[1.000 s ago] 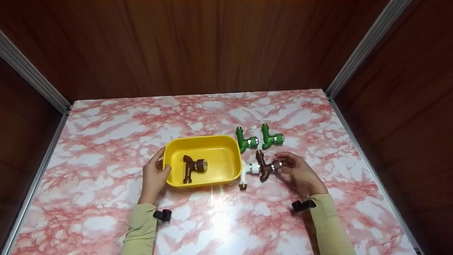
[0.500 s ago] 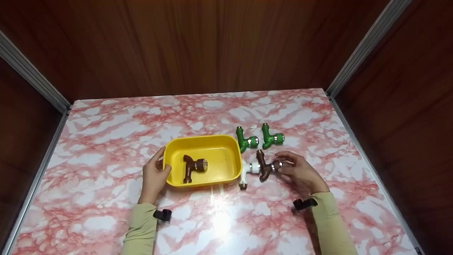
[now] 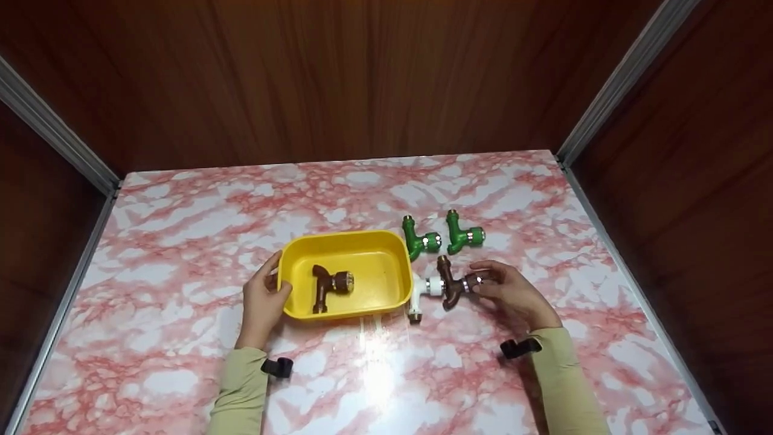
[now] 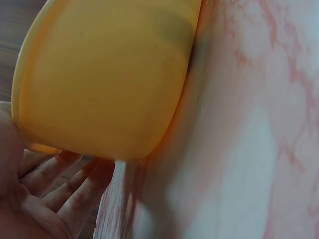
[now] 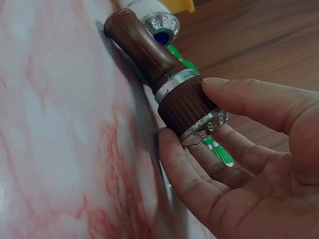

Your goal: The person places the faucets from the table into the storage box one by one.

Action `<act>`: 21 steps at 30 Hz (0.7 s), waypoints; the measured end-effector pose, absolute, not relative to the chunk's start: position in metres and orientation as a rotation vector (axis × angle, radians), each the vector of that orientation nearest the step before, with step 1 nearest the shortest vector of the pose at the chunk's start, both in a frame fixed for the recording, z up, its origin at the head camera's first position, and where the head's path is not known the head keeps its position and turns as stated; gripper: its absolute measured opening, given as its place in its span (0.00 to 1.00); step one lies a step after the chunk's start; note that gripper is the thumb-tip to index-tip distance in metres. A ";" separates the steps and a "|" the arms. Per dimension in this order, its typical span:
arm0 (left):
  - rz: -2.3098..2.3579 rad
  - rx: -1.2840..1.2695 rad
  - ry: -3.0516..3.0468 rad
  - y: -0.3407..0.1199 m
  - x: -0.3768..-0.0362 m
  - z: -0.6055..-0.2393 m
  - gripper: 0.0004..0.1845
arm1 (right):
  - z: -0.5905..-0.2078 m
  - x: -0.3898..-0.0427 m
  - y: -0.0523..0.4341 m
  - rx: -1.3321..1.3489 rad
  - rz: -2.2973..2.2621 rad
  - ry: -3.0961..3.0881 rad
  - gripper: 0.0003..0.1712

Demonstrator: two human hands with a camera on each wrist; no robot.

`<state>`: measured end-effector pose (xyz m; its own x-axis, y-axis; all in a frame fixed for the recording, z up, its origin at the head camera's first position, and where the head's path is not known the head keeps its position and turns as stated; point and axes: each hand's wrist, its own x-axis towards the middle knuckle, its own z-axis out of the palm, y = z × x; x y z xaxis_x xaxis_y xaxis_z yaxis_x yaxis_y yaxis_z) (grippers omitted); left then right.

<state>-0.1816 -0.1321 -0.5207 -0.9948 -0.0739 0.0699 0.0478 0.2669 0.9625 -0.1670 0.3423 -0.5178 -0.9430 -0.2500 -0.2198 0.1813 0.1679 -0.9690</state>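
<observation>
My left hand (image 3: 264, 302) grips the left end of a yellow plastic tub (image 3: 378, 236), thumb over the rim and fingers along the outer wall. Inside the tub lies one brown tap (image 3: 324, 287). With thumb and fingers, my right hand (image 3: 513, 293) pinches the ribbed knob of a second brown tap (image 5: 184, 104), which lies on the table. A white tap (image 3: 418, 296) lies between that brown tap and the tub, partly hidden by the tub's right rim.
Two green taps, a nearer-to-tub green tap (image 3: 415, 239) and a green tap farther right (image 3: 462, 237), lie behind the brown one. The pink-and-white marbled table (image 3: 211, 199) is bounded by dark wood panels (image 3: 338, 84) at the back and sides.
Almost nothing differs. My right hand and wrist have shifted very slightly, with the fingers staying at the brown tap's knob; the left hand and tub are still.
</observation>
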 end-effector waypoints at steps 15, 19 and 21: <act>-1.787 0.000 -2.384 -0.133 -0.185 -0.533 0.34 | -0.519 -0.164 0.341 0.008 -1.862 2.091 0.29; -1.799 0.001 -2.384 -0.133 -0.185 -0.533 0.34 | -0.519 -0.162 0.342 0.028 -1.871 2.089 0.29; -1.803 0.002 -2.386 -0.134 -0.186 -0.534 0.34 | -0.518 -0.161 0.341 0.030 -1.876 2.096 0.29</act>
